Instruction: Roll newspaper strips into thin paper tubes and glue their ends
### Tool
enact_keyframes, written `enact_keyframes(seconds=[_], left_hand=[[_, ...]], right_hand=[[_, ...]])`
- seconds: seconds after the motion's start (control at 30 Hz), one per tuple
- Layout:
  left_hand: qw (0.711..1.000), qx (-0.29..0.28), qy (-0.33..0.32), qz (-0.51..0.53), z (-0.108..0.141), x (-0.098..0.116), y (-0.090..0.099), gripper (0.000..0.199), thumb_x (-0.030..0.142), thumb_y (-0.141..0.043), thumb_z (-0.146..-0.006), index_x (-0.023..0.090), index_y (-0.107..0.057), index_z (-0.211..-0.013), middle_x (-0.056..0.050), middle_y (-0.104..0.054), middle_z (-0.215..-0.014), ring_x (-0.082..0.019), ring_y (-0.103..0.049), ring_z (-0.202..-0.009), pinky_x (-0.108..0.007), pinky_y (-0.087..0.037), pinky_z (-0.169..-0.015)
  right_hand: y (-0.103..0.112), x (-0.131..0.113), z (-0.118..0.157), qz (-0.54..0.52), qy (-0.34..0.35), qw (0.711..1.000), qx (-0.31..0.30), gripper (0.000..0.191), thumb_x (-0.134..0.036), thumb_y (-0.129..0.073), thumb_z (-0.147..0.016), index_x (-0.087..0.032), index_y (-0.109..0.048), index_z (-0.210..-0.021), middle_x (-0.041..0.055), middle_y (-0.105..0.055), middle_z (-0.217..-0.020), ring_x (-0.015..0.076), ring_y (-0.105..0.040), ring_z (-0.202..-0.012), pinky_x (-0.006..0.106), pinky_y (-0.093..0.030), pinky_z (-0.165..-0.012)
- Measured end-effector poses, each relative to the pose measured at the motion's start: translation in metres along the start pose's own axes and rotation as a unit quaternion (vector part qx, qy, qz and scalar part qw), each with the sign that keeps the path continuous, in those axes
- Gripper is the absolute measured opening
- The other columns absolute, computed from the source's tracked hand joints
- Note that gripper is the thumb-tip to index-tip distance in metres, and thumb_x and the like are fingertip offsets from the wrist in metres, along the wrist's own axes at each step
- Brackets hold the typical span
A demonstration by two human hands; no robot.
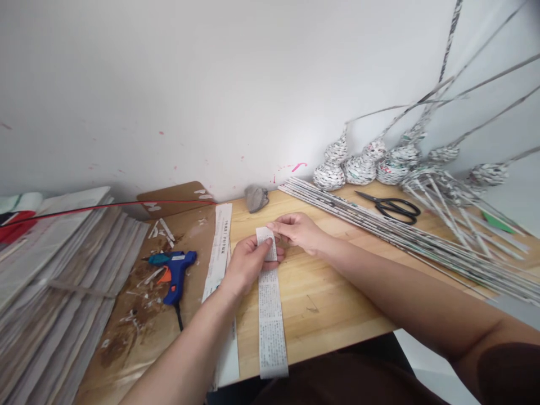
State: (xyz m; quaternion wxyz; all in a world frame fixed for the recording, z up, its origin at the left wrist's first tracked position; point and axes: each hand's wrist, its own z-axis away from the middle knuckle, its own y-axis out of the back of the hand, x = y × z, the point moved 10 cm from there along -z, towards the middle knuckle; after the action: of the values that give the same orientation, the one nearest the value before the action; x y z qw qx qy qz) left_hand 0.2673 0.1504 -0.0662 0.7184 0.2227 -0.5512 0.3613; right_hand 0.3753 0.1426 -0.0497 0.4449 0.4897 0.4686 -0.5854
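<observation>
A long strip of newspaper (270, 315) runs from my hands down over the table's front edge. My left hand (253, 259) grips it near the upper end, thumb on top and fingers beneath. At the top corner of the strip, my right hand (297, 232) pinches the paper between thumb and fingers. More cut newspaper strips (221, 242) lie flat just left of my hands. A small grey crumpled lump (256, 198) sits behind them by the wall.
A blue glue gun (179, 275) lies on stained cardboard (122, 351) at left, beside stacked newspapers (80, 281). Rolled paper sticks (358, 219), black scissors (392, 208) and several woven paper gourds (329, 175) with long upright stems occupy the right.
</observation>
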Motion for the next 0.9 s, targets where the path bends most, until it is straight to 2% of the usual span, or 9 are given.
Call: enact_keyframes(seconds=[0.1,0.23,0.3,0.47,0.57,0.63,0.8,0.9], left_hand=[[1.000,-0.003,-0.005,0.009,0.000,0.002,0.001,0.037,0.041,-0.063,-0.077,0.011,-0.065,-0.099,-0.012,-0.071,-0.084,-0.019,-0.067,-0.074,-0.030,-0.054,-0.066],[1.000,-0.003,-0.004,0.007,-0.001,0.002,0.002,0.036,0.041,-0.063,-0.078,0.011,-0.066,-0.097,-0.012,-0.071,-0.084,-0.019,-0.067,-0.075,-0.029,-0.053,-0.066],[1.000,-0.003,-0.004,0.003,-0.001,0.001,0.002,0.036,0.041,-0.063,-0.077,0.011,-0.066,-0.097,-0.012,-0.071,-0.084,-0.019,-0.067,-0.076,-0.029,-0.053,-0.066],[1.000,-0.011,-0.007,-0.009,0.000,0.003,-0.001,0.036,0.042,-0.062,-0.078,0.012,-0.066,-0.098,-0.011,-0.071,-0.085,-0.019,-0.067,-0.076,-0.031,-0.053,-0.068],[1.000,-0.015,-0.006,-0.011,0.001,0.004,-0.002,0.033,0.038,-0.065,-0.077,0.013,-0.065,-0.099,-0.011,-0.071,-0.086,-0.019,-0.067,-0.079,-0.030,-0.053,-0.070],[1.000,-0.023,-0.003,-0.009,0.001,0.005,-0.003,0.033,0.036,-0.065,-0.077,0.012,-0.065,-0.100,-0.011,-0.071,-0.086,-0.019,-0.067,-0.079,-0.030,-0.053,-0.070],[0.999,-0.044,0.002,0.017,0.000,0.001,-0.005,0.031,0.035,-0.062,-0.079,0.011,-0.066,-0.099,-0.012,-0.071,-0.086,-0.018,-0.067,-0.076,-0.029,-0.053,-0.068],[0.999,-0.043,0.009,0.015,-0.001,-0.001,-0.005,0.030,0.033,-0.062,-0.079,0.011,-0.066,-0.098,-0.012,-0.071,-0.085,-0.018,-0.067,-0.075,-0.029,-0.053,-0.069]], right_hand=[[-0.009,0.002,0.002,-0.010,-0.030,0.998,-0.059,0.036,-0.047,-0.071,-0.067,-0.012,-0.062,-0.067,-0.0028,-0.050,-0.053,0.0057,-0.039,-0.046,0.018,-0.020,-0.038],[-0.018,-0.003,0.005,0.007,-0.007,0.993,-0.114,0.031,-0.042,-0.069,-0.072,-0.012,-0.062,-0.069,-0.0028,-0.052,-0.052,0.0056,-0.042,-0.045,0.019,-0.023,-0.039],[-0.018,-0.003,0.004,0.017,0.003,0.994,-0.109,0.030,-0.040,-0.068,-0.072,-0.012,-0.063,-0.067,-0.0033,-0.051,-0.050,0.0049,-0.040,-0.043,0.019,-0.024,-0.041],[-0.002,-0.004,-0.001,0.080,0.037,0.996,-0.009,0.026,-0.037,-0.071,-0.068,-0.011,-0.067,-0.068,0.0000,-0.058,-0.057,0.0081,-0.047,-0.052,0.022,-0.035,-0.049],[0.004,-0.008,-0.001,0.107,0.058,0.992,0.022,0.026,-0.037,-0.073,-0.067,-0.012,-0.069,-0.070,0.0023,-0.063,-0.065,0.0101,-0.052,-0.058,0.023,-0.039,-0.055],[0.003,-0.010,0.000,0.098,0.056,0.994,0.011,0.028,-0.039,-0.071,-0.068,-0.011,-0.068,-0.070,0.0016,-0.062,-0.063,0.0093,-0.051,-0.056,0.022,-0.038,-0.053],[-0.015,-0.003,0.003,0.031,0.002,0.994,-0.105,0.030,-0.042,-0.066,-0.075,-0.012,-0.065,-0.072,-0.0028,-0.052,-0.052,0.0063,-0.044,-0.045,0.019,-0.027,-0.042],[-0.011,0.000,0.001,0.020,0.002,0.996,-0.084,0.027,-0.039,-0.068,-0.073,-0.012,-0.064,-0.071,-0.0029,-0.052,-0.052,0.0060,-0.044,-0.045,0.019,-0.026,-0.040]])
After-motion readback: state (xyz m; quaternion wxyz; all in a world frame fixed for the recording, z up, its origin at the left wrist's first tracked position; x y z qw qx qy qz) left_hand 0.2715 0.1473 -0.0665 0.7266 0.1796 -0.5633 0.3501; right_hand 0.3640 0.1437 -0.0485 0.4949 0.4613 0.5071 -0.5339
